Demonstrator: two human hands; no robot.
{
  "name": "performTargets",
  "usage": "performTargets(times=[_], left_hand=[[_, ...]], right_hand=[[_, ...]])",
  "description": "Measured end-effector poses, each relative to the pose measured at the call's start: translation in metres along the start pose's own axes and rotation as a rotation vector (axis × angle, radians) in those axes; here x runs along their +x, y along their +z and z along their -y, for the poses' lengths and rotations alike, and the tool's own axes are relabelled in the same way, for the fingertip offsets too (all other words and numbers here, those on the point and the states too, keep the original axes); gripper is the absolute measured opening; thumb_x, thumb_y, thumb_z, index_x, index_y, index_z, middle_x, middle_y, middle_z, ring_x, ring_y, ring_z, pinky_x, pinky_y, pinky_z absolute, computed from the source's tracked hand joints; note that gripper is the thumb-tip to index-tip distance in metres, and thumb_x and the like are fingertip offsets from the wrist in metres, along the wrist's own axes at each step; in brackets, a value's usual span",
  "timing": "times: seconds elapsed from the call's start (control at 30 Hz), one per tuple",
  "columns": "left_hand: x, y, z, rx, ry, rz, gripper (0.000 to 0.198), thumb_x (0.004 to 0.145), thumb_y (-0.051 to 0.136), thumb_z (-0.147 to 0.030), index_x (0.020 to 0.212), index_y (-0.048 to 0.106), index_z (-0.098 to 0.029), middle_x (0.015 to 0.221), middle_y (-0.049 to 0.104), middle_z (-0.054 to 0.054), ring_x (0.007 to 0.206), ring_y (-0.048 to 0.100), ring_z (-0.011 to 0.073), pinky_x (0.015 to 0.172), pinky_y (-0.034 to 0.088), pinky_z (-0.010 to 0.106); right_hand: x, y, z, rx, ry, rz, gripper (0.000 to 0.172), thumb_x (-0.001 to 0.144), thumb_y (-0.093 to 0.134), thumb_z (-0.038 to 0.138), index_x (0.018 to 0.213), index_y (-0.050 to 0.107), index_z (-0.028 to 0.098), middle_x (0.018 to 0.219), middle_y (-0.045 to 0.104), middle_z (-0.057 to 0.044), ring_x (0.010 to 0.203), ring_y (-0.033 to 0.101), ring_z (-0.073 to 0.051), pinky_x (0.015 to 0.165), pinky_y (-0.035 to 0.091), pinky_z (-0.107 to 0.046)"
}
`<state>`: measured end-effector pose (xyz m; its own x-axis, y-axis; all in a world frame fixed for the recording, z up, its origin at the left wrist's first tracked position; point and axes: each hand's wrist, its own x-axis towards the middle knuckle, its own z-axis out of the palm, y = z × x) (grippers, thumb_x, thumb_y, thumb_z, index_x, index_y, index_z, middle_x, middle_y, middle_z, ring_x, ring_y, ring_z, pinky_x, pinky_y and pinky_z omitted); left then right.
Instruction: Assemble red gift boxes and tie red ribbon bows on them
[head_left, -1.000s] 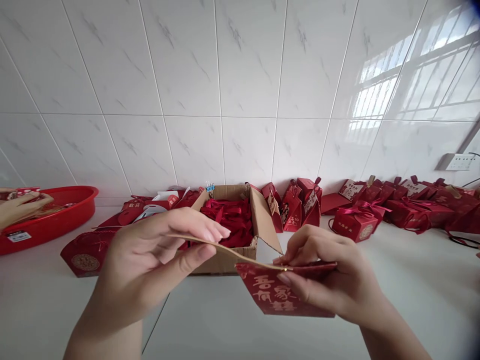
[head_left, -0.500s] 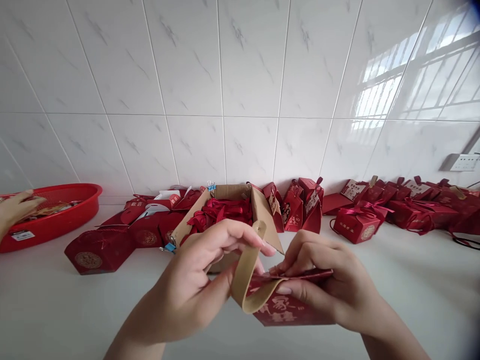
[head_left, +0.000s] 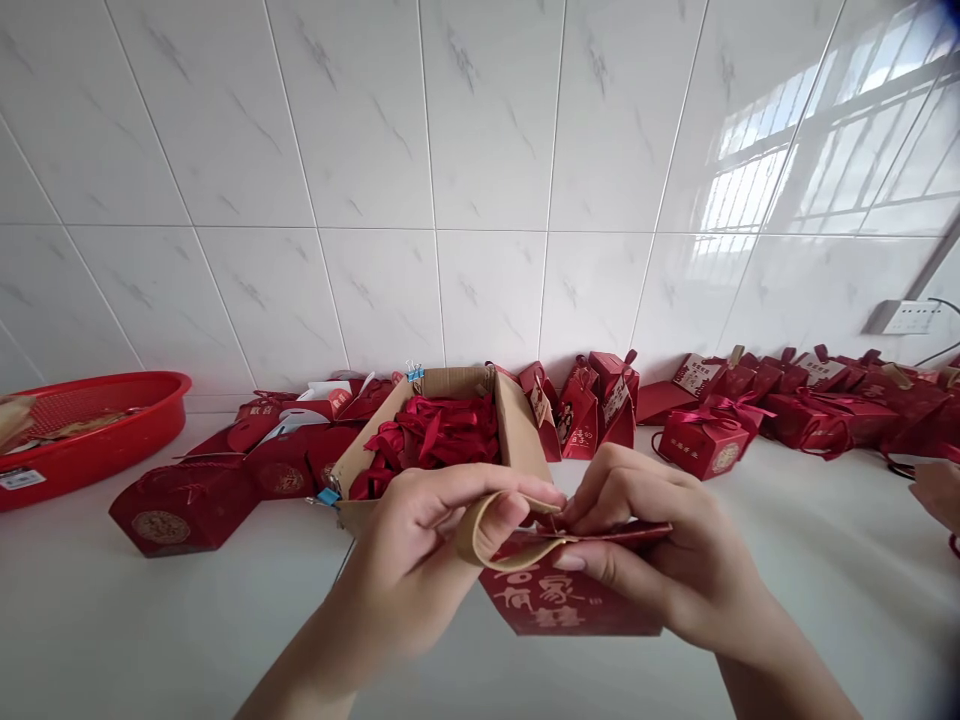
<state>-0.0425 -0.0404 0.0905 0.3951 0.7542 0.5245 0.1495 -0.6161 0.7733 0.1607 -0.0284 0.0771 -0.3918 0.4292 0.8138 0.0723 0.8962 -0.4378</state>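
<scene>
A dark red gift box (head_left: pixel 577 605) with pale lettering is held up in front of me by its top edge. My right hand (head_left: pixel 645 540) pinches that top edge between thumb and fingers. A tan strap (head_left: pixel 471 540) loops out to the left from the box's top, bent back on itself. My left hand (head_left: pixel 442 545) is closed on the strap, with the thumb inside the loop and the index finger pressing its free end against the box top. The exact spot where the strap end meets the box is partly covered by my fingertips.
Behind my hands stands a cardboard box (head_left: pixel 525 425) of red ribbons (head_left: pixel 439 430). Red gift boxes (head_left: pixel 184 510) sit left, and more (head_left: pixel 705 440) line the wall at right. A red basket (head_left: pixel 150 410) is far left. Another person's hand (head_left: pixel 937 495) shows at the right edge.
My left hand has folded the strap's free end over to the box top, where my right fingers are. The view has shifted slightly right. A hand has appeared at the right edge.
</scene>
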Motion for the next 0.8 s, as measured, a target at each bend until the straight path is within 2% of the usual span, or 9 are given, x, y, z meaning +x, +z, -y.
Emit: performTargets(times=[0.3,0.57,0.8], left_hand=[[-0.0025,0.0030,0.0009,0.027,-0.020,-0.012,0.019,0.091,0.057,-0.027,0.099,0.073,-0.034,0.094,0.076,-0.006,0.086,0.070,0.0133,0.067,0.053,0.015],[-0.0004,0.0037,-0.0013,0.013,-0.013,-0.020,0.020,0.091,0.058,-0.027,0.102,0.072,-0.035,0.096,0.076,-0.007,0.089,0.071,0.0113,0.071,0.053,0.012],[-0.0036,0.0038,-0.0002,0.061,-0.024,-0.023,0.019,0.091,0.057,-0.029,0.101,0.073,-0.035,0.095,0.077,-0.005,0.088,0.071,0.0136,0.066,0.052,0.013]], right_hand=[[-0.0014,-0.0006,0.0015,-0.007,0.019,-0.003,0.019,0.079,0.071,0.011,0.073,0.054,0.017,0.074,0.058,0.001,0.066,0.056,-0.008,0.057,0.046,-0.019],[0.0018,0.0012,0.0025,-0.003,0.008,-0.020,0.021,0.078,0.072,0.010,0.072,0.052,0.017,0.072,0.053,0.003,0.064,0.051,-0.006,0.056,0.042,-0.017],[0.0000,0.0018,0.0013,-0.024,0.029,-0.032,0.022,0.077,0.073,0.012,0.072,0.052,0.017,0.070,0.052,0.004,0.063,0.051,-0.006,0.055,0.043,-0.017]])
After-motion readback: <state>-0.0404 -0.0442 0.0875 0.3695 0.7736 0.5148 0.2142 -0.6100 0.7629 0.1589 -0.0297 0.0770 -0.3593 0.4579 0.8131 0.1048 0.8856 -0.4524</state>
